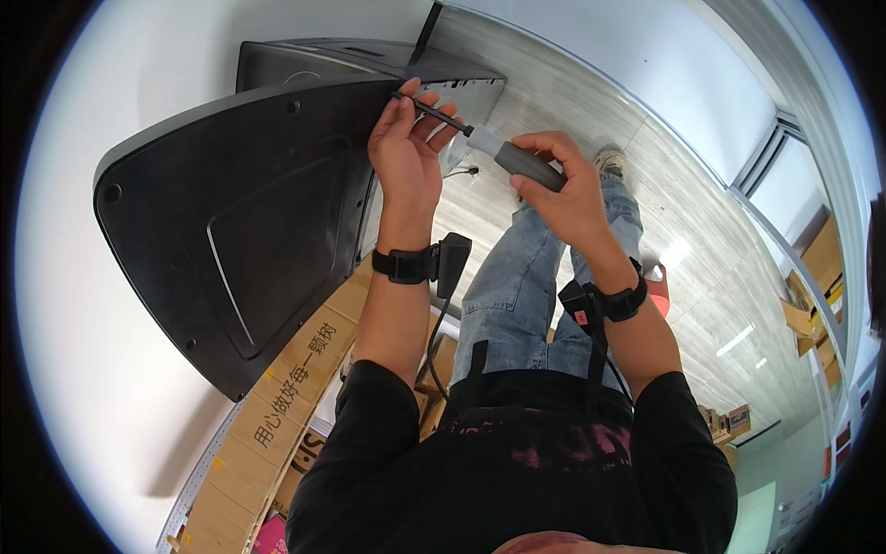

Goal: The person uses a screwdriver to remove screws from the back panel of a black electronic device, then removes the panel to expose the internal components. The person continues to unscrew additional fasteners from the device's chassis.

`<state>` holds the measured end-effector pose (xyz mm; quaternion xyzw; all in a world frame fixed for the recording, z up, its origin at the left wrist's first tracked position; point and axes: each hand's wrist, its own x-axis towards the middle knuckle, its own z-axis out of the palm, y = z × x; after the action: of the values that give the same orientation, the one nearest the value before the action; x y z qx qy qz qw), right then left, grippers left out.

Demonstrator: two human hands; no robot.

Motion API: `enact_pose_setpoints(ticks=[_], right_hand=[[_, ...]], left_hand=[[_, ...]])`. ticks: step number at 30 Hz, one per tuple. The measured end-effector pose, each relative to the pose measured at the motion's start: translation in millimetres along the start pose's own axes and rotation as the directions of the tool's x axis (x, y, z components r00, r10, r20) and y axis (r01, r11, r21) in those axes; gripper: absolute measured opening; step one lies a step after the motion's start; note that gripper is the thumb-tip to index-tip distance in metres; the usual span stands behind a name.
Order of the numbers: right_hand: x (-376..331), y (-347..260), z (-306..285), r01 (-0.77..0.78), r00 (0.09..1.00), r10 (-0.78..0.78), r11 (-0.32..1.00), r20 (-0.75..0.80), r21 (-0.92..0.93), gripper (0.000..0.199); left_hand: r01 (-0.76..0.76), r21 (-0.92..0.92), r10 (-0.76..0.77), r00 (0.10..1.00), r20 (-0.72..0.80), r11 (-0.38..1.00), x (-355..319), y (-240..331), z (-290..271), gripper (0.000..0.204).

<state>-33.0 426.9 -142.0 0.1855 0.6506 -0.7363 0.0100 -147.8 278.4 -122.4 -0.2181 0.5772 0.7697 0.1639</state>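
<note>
My right hand (574, 198) is wrapped round the grey handle of a screwdriver (529, 166). Its dark shaft points up and to the left, toward the upper right corner of a large black casing (286, 175). At that corner, the thumb and fingers of my left hand (411, 162) close about the shaft's tip end, with the other fingers curled loosely behind it. Whether a screw sits at the tip is too small to tell. Screw holes dot the casing's rim, and a grey metal side face (466, 92) adjoins it.
A long cardboard box (286, 397) lies below the casing, along the white wall (101, 305). A thin cable (464, 172) rests on the grey plank floor (554, 92). More cardboard boxes (817, 305) stand at the far right, and a red object (658, 291) is beside my right forearm.
</note>
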Motion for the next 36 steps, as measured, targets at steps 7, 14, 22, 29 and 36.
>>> enact_pose_setpoints(ticks=[7,14,22,29,36], right_hand=[[-2.8,-6.3,4.3,0.037,0.997,-0.042,0.997,-0.062,-0.074,0.036],[-5.5,-9.3,4.1,0.157,0.978,-0.186,0.953,-0.095,-0.258,0.039],[-3.2,-8.5,-3.7,0.08,0.995,-0.084,0.994,-0.059,-0.072,0.039],[-4.8,-5.4,-3.6,0.07,0.995,-0.073,0.996,-0.066,-0.047,0.039],[-5.8,6.2,-10.8,0.01,0.998,-0.007,0.999,-0.059,0.046,0.038]], left_hand=[[0.009,0.0,-0.009,1.0,0.024,1.0,-0.8,1.2,-2.2,0.026],[-0.037,0.107,0.038,0.999,-0.01,0.994,-2.8,-2.7,3.6,0.024],[-0.04,0.077,0.041,0.999,-0.019,0.996,-1.2,-3.7,3.4,0.024],[-0.035,0.077,0.035,0.999,0.004,0.996,-2.4,-3.6,3.4,0.022],[-0.024,0.105,0.016,0.997,0.08,0.994,-2.8,-3.4,1.6,0.027]])
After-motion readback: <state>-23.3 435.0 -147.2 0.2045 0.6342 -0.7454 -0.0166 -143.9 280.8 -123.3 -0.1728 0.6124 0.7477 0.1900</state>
